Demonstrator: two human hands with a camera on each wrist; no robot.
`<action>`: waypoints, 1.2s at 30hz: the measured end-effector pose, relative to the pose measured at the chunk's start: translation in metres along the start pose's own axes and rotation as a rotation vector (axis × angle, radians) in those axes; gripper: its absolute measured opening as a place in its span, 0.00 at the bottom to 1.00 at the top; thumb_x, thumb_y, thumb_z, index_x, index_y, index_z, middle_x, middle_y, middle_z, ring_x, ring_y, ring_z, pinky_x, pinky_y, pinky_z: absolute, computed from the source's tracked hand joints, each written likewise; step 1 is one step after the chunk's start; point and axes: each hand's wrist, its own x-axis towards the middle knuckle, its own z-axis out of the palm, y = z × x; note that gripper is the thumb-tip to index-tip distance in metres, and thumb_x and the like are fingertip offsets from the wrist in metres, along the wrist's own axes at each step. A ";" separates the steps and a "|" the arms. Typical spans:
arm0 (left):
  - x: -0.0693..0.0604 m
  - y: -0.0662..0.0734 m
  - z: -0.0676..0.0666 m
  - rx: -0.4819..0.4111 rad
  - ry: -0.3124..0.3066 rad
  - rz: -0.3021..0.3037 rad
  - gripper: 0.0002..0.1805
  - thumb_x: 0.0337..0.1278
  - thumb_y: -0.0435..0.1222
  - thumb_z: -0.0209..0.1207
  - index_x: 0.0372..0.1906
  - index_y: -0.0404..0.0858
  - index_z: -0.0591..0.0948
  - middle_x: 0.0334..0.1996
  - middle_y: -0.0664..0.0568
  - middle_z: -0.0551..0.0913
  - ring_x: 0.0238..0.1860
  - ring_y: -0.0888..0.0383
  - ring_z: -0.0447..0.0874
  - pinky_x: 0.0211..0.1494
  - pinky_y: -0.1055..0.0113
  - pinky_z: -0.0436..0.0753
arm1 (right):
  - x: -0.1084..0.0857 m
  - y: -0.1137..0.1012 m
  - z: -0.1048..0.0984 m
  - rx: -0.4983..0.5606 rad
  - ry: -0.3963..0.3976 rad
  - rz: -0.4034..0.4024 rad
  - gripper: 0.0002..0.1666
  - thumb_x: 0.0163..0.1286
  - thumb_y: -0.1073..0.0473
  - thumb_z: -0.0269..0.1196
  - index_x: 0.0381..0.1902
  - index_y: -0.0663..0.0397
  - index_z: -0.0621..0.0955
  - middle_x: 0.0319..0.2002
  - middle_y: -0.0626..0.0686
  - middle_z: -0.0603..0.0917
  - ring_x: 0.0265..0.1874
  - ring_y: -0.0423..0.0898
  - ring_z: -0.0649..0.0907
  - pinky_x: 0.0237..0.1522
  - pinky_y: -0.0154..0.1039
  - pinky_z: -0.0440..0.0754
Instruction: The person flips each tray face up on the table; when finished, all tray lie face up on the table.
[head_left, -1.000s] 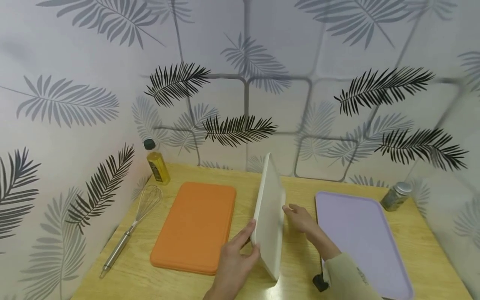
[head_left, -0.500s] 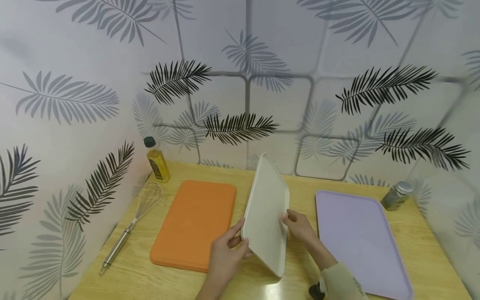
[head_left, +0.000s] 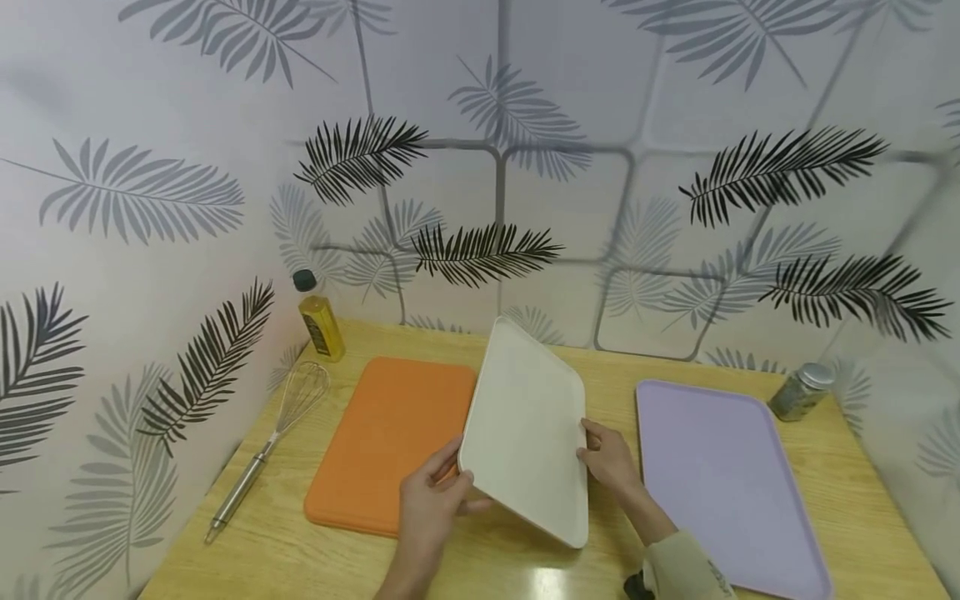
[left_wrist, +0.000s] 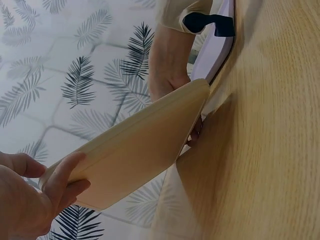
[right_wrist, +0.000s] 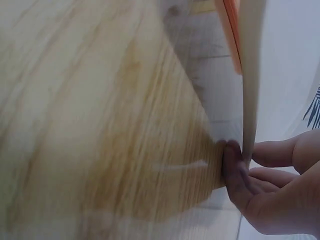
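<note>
A cream-white tray (head_left: 528,433) is tilted above the wooden table, its left side raised and its right side low. My left hand (head_left: 431,508) grips the raised left edge near its front corner, thumb on the upper face; in the left wrist view the fingers of that hand (left_wrist: 30,192) wrap the rim. On the low right edge, my right hand (head_left: 615,462) pinches the rim between thumb and fingers; the right wrist view shows this hand (right_wrist: 270,190) with fingertips under the edge, close to the tabletop.
An orange board (head_left: 397,442) lies left of the tray, partly behind it. A lilac tray (head_left: 723,483) lies at the right. A whisk (head_left: 258,462) and an oil bottle (head_left: 322,327) are at the far left; a glass jar (head_left: 799,393) stands at the back right.
The cream-white tray has tipped from nearly upright toward the left, showing more of its upper face. My left hand has moved left with its edge; my right hand has come to grip the right edge.
</note>
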 end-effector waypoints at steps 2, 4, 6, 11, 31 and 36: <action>0.000 -0.001 -0.001 -0.026 0.003 0.005 0.30 0.56 0.22 0.57 0.66 0.27 0.68 0.64 0.33 0.68 0.48 0.45 0.84 0.38 0.57 0.86 | -0.001 0.000 -0.004 -0.003 -0.015 -0.006 0.32 0.65 0.72 0.57 0.67 0.71 0.65 0.66 0.72 0.64 0.58 0.70 0.72 0.50 0.52 0.81; 0.000 -0.001 -0.002 -0.042 0.004 0.001 0.29 0.56 0.22 0.56 0.66 0.27 0.68 0.64 0.33 0.69 0.48 0.45 0.83 0.37 0.57 0.86 | -0.001 -0.001 -0.009 -0.003 -0.036 -0.025 0.32 0.65 0.73 0.57 0.66 0.73 0.65 0.66 0.72 0.64 0.61 0.70 0.69 0.57 0.55 0.75; 0.000 0.000 -0.003 -0.053 -0.003 0.003 0.29 0.56 0.21 0.56 0.65 0.27 0.68 0.63 0.32 0.69 0.49 0.44 0.83 0.38 0.56 0.86 | 0.000 -0.004 -0.014 -0.004 -0.054 -0.044 0.32 0.63 0.74 0.58 0.66 0.75 0.65 0.65 0.72 0.65 0.64 0.70 0.65 0.62 0.60 0.67; 0.001 0.001 -0.004 -0.065 -0.028 0.004 0.29 0.56 0.21 0.56 0.65 0.25 0.68 0.63 0.32 0.68 0.51 0.43 0.81 0.41 0.53 0.85 | 0.001 -0.005 -0.021 0.044 -0.033 -0.005 0.34 0.60 0.76 0.60 0.65 0.75 0.66 0.61 0.72 0.70 0.57 0.62 0.76 0.58 0.53 0.74; 0.020 0.004 -0.028 -0.012 -0.238 -0.094 0.30 0.63 0.32 0.59 0.67 0.27 0.66 0.57 0.34 0.71 0.39 0.53 0.82 0.44 0.48 0.83 | -0.005 0.015 -0.038 0.382 -0.148 0.142 0.35 0.61 0.75 0.61 0.66 0.75 0.65 0.57 0.73 0.73 0.33 0.48 0.85 0.30 0.44 0.86; 0.032 0.000 -0.035 0.006 -0.256 -0.127 0.30 0.63 0.36 0.60 0.67 0.30 0.67 0.48 0.41 0.78 0.38 0.54 0.82 0.40 0.57 0.86 | -0.011 0.013 -0.040 0.389 -0.181 0.144 0.35 0.62 0.75 0.61 0.66 0.75 0.64 0.58 0.73 0.73 0.34 0.50 0.86 0.30 0.45 0.86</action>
